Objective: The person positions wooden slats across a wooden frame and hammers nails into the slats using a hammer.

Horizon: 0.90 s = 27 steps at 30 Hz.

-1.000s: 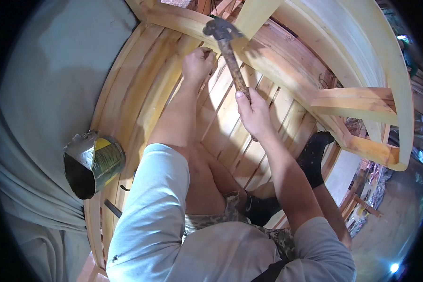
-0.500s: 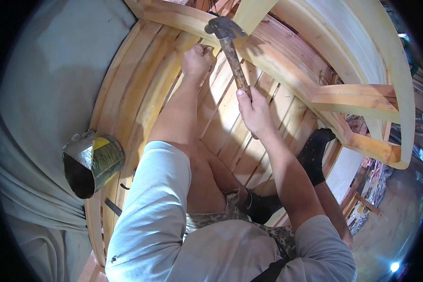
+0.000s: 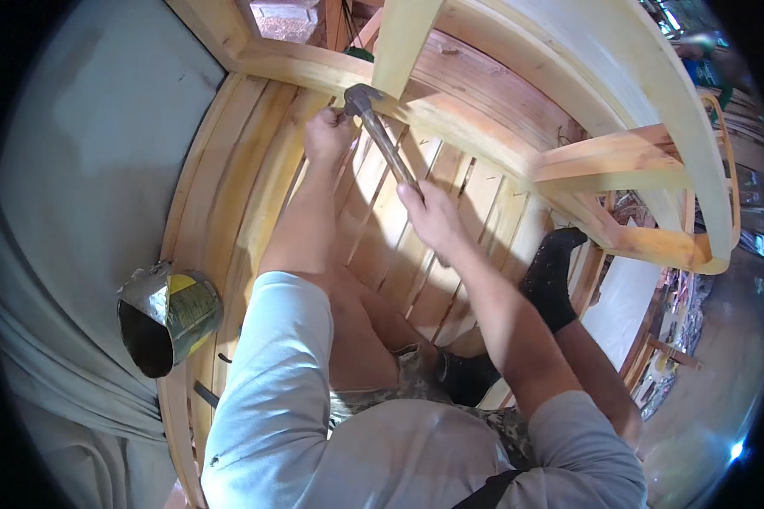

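My right hand [image 3: 435, 219] is wrapped round the handle of a claw hammer [image 3: 388, 150], whose dark metal head points up and to the left. Close beside that head is my left hand [image 3: 328, 136], its fingers pinched together above the wooden slats [image 3: 397, 246]. Whatever the left fingers pinch is too small or too hidden to make out. The hammer head is at the left fingertips; whether it touches anything there I cannot tell.
A cut-open metal can [image 3: 187, 310] lies tilted at the left edge of the slats. A grey cloth [image 3: 85, 204] hangs on the left. Curved wooden rails and an armrest [image 3: 696, 136] rise at the upper right. My dark-socked foot [image 3: 554, 271] rests on the right.
The hammer has come down and to the left, its head now at my left fingers. My left hand stays pinched in about the same place over the slats. The view has shifted slightly.
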Each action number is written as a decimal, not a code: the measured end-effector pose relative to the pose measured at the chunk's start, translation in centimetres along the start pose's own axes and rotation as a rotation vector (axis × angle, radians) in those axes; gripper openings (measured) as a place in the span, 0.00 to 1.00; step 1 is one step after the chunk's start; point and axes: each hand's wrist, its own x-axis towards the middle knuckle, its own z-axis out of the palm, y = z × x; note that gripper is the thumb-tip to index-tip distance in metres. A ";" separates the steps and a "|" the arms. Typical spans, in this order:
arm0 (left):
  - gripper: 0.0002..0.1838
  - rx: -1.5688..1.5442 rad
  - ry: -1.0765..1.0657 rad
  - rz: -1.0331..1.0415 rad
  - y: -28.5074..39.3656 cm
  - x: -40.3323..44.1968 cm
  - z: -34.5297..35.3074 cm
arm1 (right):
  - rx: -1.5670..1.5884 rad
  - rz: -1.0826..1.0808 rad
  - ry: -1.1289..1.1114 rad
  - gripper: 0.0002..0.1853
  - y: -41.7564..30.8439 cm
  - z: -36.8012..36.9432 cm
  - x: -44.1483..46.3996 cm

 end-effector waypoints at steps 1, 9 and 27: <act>0.12 -0.115 -0.019 -0.045 -0.1 -0.3 -0.2 | 0.158 0.002 -0.011 0.22 1.0 -0.2 -2.0; 0.13 -0.801 -0.180 -0.499 0.0 -2.6 -1.8 | 0.570 0.055 0.103 0.06 2.7 -1.3 -11.9; 0.16 -1.641 -0.800 -0.113 9.2 -25.7 -11.0 | 0.703 -0.106 0.295 0.07 -3.4 -2.7 -15.2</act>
